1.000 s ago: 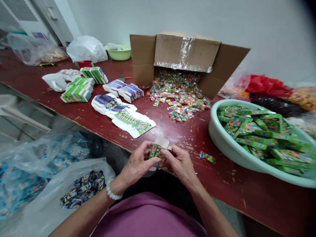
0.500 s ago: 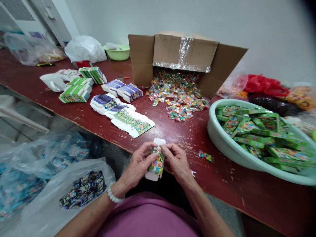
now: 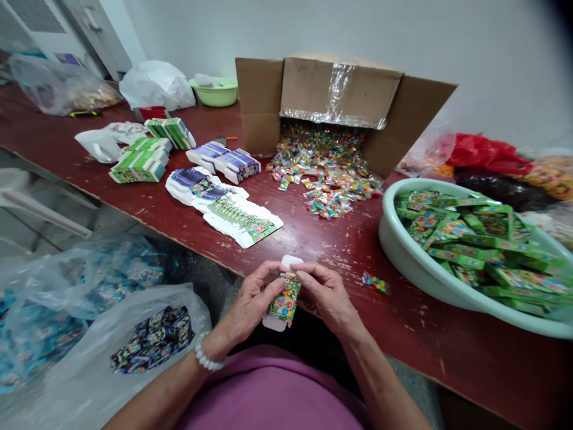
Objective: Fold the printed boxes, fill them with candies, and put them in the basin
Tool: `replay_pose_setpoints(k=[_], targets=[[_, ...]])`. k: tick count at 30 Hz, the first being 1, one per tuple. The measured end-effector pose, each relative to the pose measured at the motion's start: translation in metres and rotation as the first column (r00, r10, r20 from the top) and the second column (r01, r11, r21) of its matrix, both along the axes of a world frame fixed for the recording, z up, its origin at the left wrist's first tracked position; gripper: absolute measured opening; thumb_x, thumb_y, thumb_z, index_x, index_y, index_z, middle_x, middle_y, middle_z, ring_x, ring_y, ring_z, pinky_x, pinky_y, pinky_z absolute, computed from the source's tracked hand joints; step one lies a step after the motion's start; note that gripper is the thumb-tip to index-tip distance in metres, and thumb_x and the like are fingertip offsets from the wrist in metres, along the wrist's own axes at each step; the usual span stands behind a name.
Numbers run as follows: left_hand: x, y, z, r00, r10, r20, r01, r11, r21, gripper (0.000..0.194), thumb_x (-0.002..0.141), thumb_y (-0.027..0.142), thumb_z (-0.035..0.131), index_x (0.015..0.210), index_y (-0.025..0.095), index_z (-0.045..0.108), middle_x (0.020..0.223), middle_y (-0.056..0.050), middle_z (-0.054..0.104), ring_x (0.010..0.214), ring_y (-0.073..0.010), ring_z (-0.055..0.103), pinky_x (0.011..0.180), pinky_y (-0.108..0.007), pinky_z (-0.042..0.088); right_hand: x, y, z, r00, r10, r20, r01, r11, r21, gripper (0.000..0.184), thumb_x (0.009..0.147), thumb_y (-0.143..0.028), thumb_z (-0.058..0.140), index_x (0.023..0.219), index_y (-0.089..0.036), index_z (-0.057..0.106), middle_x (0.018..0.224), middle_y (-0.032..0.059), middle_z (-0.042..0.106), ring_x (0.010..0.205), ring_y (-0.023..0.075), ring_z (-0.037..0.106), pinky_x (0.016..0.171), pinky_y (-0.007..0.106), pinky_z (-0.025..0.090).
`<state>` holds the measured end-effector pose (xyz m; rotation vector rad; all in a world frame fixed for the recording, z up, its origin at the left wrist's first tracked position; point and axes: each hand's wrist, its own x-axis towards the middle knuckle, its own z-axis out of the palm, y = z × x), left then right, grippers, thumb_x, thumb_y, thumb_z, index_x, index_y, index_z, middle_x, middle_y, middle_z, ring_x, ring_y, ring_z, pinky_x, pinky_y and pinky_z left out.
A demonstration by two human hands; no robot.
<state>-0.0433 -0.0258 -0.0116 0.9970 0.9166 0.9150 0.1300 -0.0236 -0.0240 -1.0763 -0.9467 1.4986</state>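
Between my two hands is a small green printed carton [image 3: 283, 303], with white flaps standing out at its top and bottom ends. The fingers of my left hand [image 3: 256, 298] grip its left side, the thumb across the printed face. At the upper right edge, just under the top flap, my right hand [image 3: 329, 295] pinches the carton with thumb and forefinger. A clear packet of coloured candies [image 3: 375, 282] lies on the table to the right of my right hand. Beyond my hands spreads a fanned row of flat green cartons [image 3: 246, 221].
A pale green tub [image 3: 389, 251] of filled-looking green boxes stands at right. Wrapped candies [image 3: 329, 173] spill from an open cardboard box [image 3: 340, 89] behind. Bundled green cartons [image 3: 141, 160] and purple cartons [image 3: 224, 161] sit at left. Below the table edge lies a plastic bag [image 3: 89, 370] of dark packets.
Both hands still hold the carton in nearly the same place. The view has shifted slightly; I cannot make out any other clear change.
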Motion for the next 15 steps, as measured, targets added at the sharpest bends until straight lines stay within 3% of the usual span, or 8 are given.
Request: replay_pose_setpoints(k=[3,7,9,11,13,15], targets=[[-0.0034,-0.0001,0.0008,0.995,-0.076,-0.071,0.080,0.996,0.048,0.022,0.092,0.036,0.065,0.108,0.021,0.062,0.097,-0.001,0.070,0.084,-0.0147,0.064,0.075,-0.024,0.051,0.0025,0.0019,0.0002,0.999,0.004,-0.054,-0.005,1.000,-0.027,0.049,0.071,-0.040,0.085,0.116,-0.025,0.070,0.087,0.0001,0.070,0.069,0.0135,0.063,0.062,0.024,0.052],[-0.0031,-0.0015,0.0020,0.998,-0.045,-0.038,0.048,0.996,0.071,0.030,0.091,0.034,0.068,0.116,0.023,0.057,0.097,-0.001,0.070,0.089,-0.0158,0.066,0.078,-0.025,0.052,0.0060,0.0015,-0.0020,0.992,0.061,0.111,-0.068,0.996,0.063,0.025,0.080,-0.041,0.078,0.093,-0.019,0.075,0.086,0.0040,0.073,0.073,0.0157,0.064,0.067,0.027,0.052],[-0.0012,-0.0026,0.0031,1.000,0.009,0.025,-0.009,1.000,0.002,0.051,0.087,0.035,0.073,0.130,0.029,0.046,0.093,0.001,0.070,0.082,-0.0154,0.067,0.073,-0.025,0.053,0.0059,0.0003,-0.0031,0.972,-0.053,0.227,0.008,0.981,0.194,0.018,0.083,-0.037,0.075,0.086,-0.019,0.075,0.085,0.0040,0.072,0.076,0.0163,0.064,0.069,0.028,0.051],[0.0007,-0.0035,0.0040,0.997,-0.015,0.079,0.026,0.990,-0.137,0.066,0.086,0.041,0.073,0.140,0.031,0.036,0.093,0.000,0.070,0.076,-0.0162,0.069,0.068,-0.027,0.056,0.0048,-0.0009,-0.0028,0.935,-0.160,0.318,0.044,0.938,0.343,0.012,0.087,-0.032,0.071,0.087,-0.021,0.076,0.083,0.0031,0.070,0.076,0.0161,0.063,0.070,0.028,0.051],[0.0025,-0.0040,0.0037,0.982,-0.114,0.149,0.152,0.950,-0.274,0.067,0.089,0.054,0.065,0.144,0.027,0.037,0.090,-0.004,0.070,0.066,-0.0177,0.069,0.059,-0.029,0.057,0.0034,-0.0020,-0.0004,0.894,-0.185,0.409,-0.022,0.891,0.453,0.012,0.090,-0.029,0.067,0.091,-0.022,0.076,0.083,0.0030,0.070,0.077,0.0162,0.064,0.073,0.029,0.051],[0.0041,-0.0040,0.0021,0.963,-0.169,0.212,0.235,0.908,-0.347,0.067,0.092,0.064,0.053,0.144,0.024,0.042,0.082,-0.005,0.069,0.056,-0.0177,0.067,0.051,-0.028,0.055,0.0025,-0.0031,0.0035,0.868,-0.140,0.476,-0.122,0.871,0.477,0.015,0.094,-0.030,0.062,0.093,-0.023,0.076,0.088,0.0044,0.073,0.080,0.0168,0.066,0.077,0.030,0.052]])
